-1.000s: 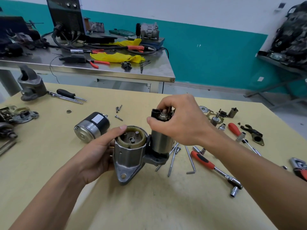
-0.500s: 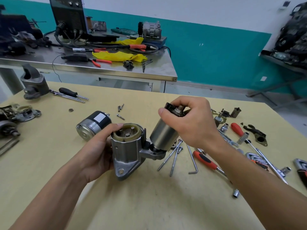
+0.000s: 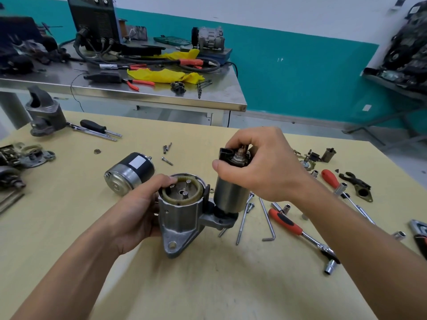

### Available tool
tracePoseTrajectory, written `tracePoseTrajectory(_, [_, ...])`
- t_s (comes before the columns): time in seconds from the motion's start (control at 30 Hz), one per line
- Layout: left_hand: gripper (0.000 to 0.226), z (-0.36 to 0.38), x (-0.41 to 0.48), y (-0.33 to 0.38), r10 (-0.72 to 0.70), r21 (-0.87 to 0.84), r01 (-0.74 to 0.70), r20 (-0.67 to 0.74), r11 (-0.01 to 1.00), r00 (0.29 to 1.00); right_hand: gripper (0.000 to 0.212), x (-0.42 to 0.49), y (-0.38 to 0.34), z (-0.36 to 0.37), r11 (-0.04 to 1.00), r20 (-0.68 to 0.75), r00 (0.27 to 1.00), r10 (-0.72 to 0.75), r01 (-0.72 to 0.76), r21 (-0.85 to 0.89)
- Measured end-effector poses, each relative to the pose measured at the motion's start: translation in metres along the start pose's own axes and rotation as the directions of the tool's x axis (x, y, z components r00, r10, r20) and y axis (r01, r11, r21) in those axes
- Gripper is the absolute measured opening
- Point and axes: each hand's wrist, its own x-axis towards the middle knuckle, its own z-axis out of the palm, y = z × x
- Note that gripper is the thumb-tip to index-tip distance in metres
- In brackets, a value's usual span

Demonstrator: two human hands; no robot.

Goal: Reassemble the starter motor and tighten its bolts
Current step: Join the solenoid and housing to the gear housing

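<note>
Starter housing (image 3: 182, 215) upright over table (image 3: 208, 285), open gear end up; left hand (image 3: 138, 211) wraps its left wall, thumb on gear rim. Solenoid (image 3: 231, 195) just right of it, long axis upright and parallel, foot at housing flange; right hand (image 3: 261, 167) pinches its terminal end from above. Motor body (image 3: 129, 173) lies behind-left, nearer left hand; long bolts (image 3: 242, 218) nearer right hand.
</note>
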Motion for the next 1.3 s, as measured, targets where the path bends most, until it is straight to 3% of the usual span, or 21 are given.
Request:
tracePoseTrajectory(0.13, [0.042, -0.001, -0.002, 0.001, 0.055, 0.243, -0.034, -0.080, 0.969, 0.995, 0.017, -0.007, 0.004, -0.003, 1.000, -0.035, 0.999, 0.012, -0.012, 0.013])
tracePoseTrajectory(0.2, [0.043, -0.001, -0.001, 0.001, 0.081, 0.280, -0.050, -0.100, 0.959, 0.992, 0.019, -0.009, 0.006, -0.003, 0.999, -0.070, 0.997, 0.033, -0.031, 0.029])
tracePoseTrajectory(0.43, [0.030, 0.003, -0.001, 0.001, 0.072, 0.158, -0.062, -0.060, 0.985, 0.996, 0.015, -0.007, 0.006, -0.004, 0.998, -0.030, 0.999, 0.040, -0.039, 0.040])
tracePoseTrajectory(0.77, [0.046, 0.000, -0.001, 0.002, 0.026, 0.081, -0.024, -0.026, 0.996, 0.999, 0.017, -0.003, 0.011, 0.000, 0.992, -0.113, 0.987, 0.114, -0.107, 0.072])
tracePoseTrajectory(1.03, [0.045, 0.003, -0.001, -0.002, 0.014, 0.082, -0.015, 0.007, 0.997, 1.000, 0.017, -0.011, 0.019, 0.001, 0.983, -0.123, 0.977, 0.175, -0.165, 0.084])
tracePoseTrajectory(1.13, [0.046, 0.008, 0.000, -0.002, 0.019, 0.096, -0.020, 0.013, 0.995, 1.000, 0.015, -0.011, 0.018, -0.001, 0.991, -0.079, 0.990, 0.118, -0.113, 0.065])
tracePoseTrajectory(1.3, [0.048, 0.012, 0.003, -0.003, 0.020, 0.124, -0.019, -0.005, 0.992, 1.000, 0.019, -0.005, 0.005, 0.005, 0.985, 0.019, 0.989, -0.148, 0.149, -0.090])
